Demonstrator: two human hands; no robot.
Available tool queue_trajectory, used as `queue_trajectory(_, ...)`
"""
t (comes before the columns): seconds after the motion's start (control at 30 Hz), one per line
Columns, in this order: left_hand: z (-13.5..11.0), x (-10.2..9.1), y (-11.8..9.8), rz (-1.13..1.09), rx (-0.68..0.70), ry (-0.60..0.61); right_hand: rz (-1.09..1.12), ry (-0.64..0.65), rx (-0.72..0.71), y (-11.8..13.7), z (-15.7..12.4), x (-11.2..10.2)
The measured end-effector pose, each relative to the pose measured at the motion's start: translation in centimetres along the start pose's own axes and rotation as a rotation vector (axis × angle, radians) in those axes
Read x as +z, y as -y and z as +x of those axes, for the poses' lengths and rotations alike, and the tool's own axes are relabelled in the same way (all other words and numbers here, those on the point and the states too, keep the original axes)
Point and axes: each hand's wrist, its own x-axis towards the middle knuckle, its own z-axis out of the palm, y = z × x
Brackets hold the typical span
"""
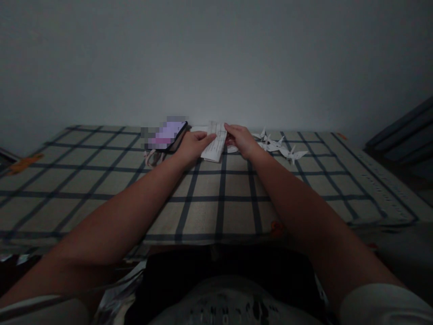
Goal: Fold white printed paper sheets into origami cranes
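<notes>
Between my hands is a folded sheet of printed paper [215,145], held tilted a little above the checked cloth. My left hand [194,145] pinches its left side, the thumb lying across the paper's face. At the upper right edge, my right hand [241,137] grips it between thumb and fingers. Several folded white paper cranes [292,154] lie just to the right of my right hand. More white paper [199,129] shows behind my left hand, partly hidden.
A phone with a lit, blurred screen [169,135] leans left of my hands, a pale cord [151,158] beside it. The table carries a checked cloth [233,186]. A plain wall [216,63] stands right behind it. Dark striped fabric [406,131] is at the far right.
</notes>
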Motion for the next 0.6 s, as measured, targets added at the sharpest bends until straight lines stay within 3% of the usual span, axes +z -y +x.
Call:
queue_trajectory(0.2,0.2,-0.2,0.3,0.088,0.026,-0.012,-0.054,-0.044,-0.04,-0.3,0.3,0.1)
queue_trajectory(0.37,0.9,-0.4,1.3,-0.009,0.02,-0.075,-0.125,0.053,0.015,0.5,-0.5,0.4)
queue_trajectory(0.6,0.6,-0.1,1.2,-0.152,-0.053,-0.063,-0.27,-0.021,-0.003,0.7,-0.6,0.5)
